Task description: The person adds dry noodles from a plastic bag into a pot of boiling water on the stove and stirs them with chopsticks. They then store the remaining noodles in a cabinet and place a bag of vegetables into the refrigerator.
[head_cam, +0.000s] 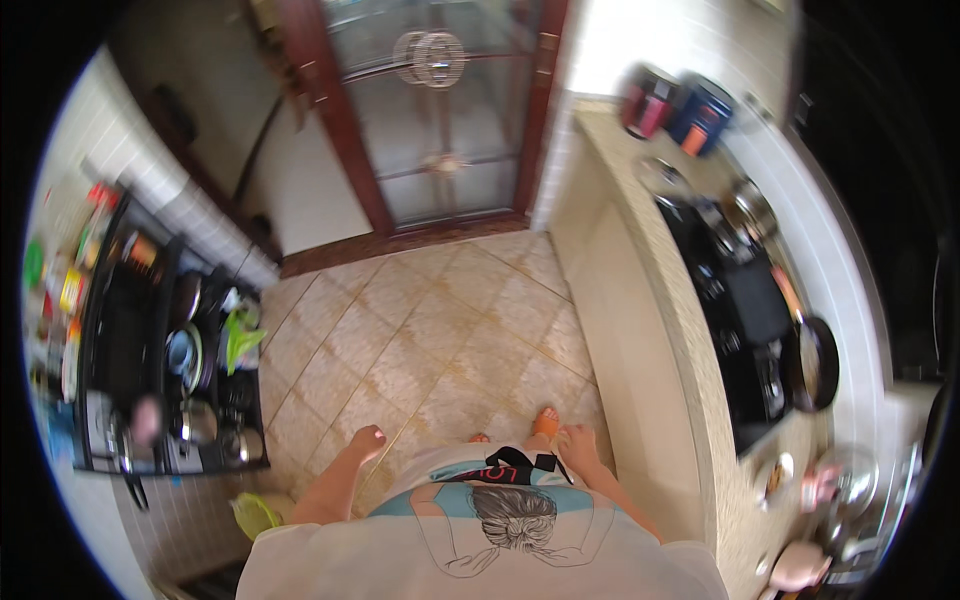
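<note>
My left hand [367, 444] hangs in front of my body over the tiled floor [420, 322], its fingers curled and nothing visible in it. On the other side, my right hand [577, 446] hangs beside my shirt, close to the beige counter front; its fingers look bent, and whether they touch anything is unclear. Black straps [517, 457] lie across the lower part of my printed shirt [480, 555] between the hands. Below, orange sandals [547, 424] show on my feet.
A counter on the right holds a gas stove [727, 322], a frying pan [814, 364] and two small appliances [701, 116]. At left stands a black rack [172, 240] with dishes and pots. A yellow-green bin [255, 514] is below it. Glass-paneled door [450, 135] ahead.
</note>
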{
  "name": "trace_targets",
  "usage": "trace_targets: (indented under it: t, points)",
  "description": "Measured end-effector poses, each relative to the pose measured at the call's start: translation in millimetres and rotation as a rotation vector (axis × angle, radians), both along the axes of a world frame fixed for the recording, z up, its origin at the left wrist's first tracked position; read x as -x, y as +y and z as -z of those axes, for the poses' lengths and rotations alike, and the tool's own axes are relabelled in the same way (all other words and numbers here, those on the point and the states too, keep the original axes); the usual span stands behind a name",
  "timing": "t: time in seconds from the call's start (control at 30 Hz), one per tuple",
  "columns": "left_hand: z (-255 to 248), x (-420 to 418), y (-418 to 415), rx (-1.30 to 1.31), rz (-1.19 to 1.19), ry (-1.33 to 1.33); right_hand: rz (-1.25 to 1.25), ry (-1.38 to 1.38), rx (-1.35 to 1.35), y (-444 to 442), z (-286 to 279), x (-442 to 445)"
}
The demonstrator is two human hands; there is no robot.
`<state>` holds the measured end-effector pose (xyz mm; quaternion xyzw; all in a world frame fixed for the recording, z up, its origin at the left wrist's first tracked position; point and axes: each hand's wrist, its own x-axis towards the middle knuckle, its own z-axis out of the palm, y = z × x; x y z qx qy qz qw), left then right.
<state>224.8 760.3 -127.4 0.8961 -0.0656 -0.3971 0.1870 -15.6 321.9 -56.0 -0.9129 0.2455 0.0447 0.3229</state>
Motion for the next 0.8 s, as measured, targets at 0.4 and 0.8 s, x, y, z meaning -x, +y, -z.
trace_targets:
  t: [0.4,0.8]
  points:
    - [32.3,69.8,79.1,-0.007,-0.806,0.007,-0.351,0.811,0.041,-115.4,133.4,-177.4]
    - [10.2,-81.1,63.1,0.230,-1.300,-0.072,-0.907,0.276,0.291,-5.1,126.7,-626.8]
